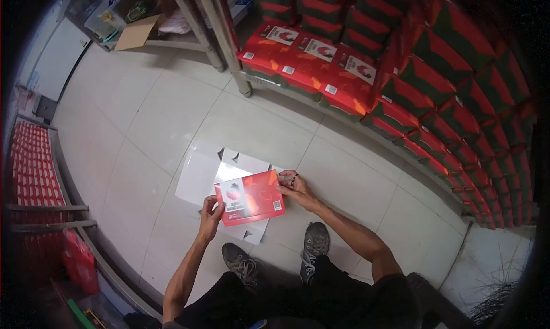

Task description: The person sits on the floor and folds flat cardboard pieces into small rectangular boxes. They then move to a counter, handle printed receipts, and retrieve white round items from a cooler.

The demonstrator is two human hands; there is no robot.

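Gripping the red carton (260,196) at both ends: left hand (210,211) clamped on its left edge, right hand (295,189) clamped on its right edge. Carton held over flat white cardboard (193,174) on the tiled floor (252,125).

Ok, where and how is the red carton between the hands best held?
Probably by its two short edges, left hand from the left, right hand from the right: the red carton looks flat and wide, slightly turned, with both edges within reach.
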